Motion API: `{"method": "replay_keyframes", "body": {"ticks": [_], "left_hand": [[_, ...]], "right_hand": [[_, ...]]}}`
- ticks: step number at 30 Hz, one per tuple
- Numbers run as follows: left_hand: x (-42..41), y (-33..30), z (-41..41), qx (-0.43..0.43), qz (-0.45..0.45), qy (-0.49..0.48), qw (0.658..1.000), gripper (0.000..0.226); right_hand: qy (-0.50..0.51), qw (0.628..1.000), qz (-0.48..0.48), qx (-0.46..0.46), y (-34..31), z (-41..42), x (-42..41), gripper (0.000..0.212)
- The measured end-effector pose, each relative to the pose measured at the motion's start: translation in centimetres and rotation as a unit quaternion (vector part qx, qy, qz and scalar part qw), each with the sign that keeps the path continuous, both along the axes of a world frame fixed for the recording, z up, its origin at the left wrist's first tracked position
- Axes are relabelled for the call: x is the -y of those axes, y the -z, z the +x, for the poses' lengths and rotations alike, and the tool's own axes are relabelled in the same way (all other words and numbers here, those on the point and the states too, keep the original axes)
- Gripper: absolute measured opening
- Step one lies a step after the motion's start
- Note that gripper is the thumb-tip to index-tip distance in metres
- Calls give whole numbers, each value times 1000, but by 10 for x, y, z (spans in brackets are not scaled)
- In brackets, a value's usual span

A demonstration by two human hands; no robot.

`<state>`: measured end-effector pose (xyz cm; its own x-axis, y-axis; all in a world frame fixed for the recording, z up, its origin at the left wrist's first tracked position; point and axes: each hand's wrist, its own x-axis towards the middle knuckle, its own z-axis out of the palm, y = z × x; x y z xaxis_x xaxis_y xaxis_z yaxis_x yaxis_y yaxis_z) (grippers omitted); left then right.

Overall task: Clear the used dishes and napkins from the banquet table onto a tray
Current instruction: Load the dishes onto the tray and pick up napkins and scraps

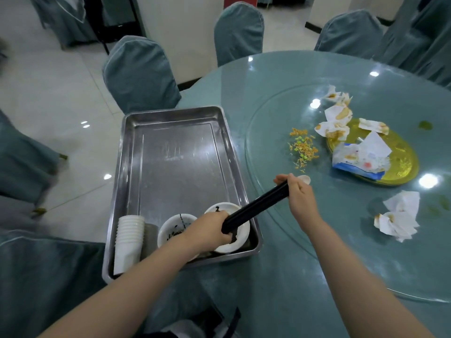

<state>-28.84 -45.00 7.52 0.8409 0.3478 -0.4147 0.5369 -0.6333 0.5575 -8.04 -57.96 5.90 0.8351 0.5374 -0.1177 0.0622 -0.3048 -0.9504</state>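
Observation:
A steel tray lies on the table's left edge. At its near end stand a stack of white cups and two soiled white bowls. A bundle of black chopsticks stretches between my hands above the right bowl. My left hand grips its lower end, my right hand grips its upper end together with a white spoon. Stained napkins and a tissue packet lie on and around a gold plate. More crumpled napkins sit at the right.
Food scraps are scattered on the glass turntable of the round teal table. Covered chairs ring the table. A tiled floor lies to the left.

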Motion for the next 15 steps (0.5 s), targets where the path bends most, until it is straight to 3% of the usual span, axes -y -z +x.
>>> {"method": "replay_keyframes", "body": {"ticks": [11, 15], "left_hand": [[-23, -1, -54, 2, 54, -91, 994, 7], [-32, -2, -75, 23, 17, -139, 990, 11]], "right_hand": [[-13, 1000, -7, -23, 5, -53, -42, 22], [-23, 999, -17, -37, 20, -69, -44, 38]]}}
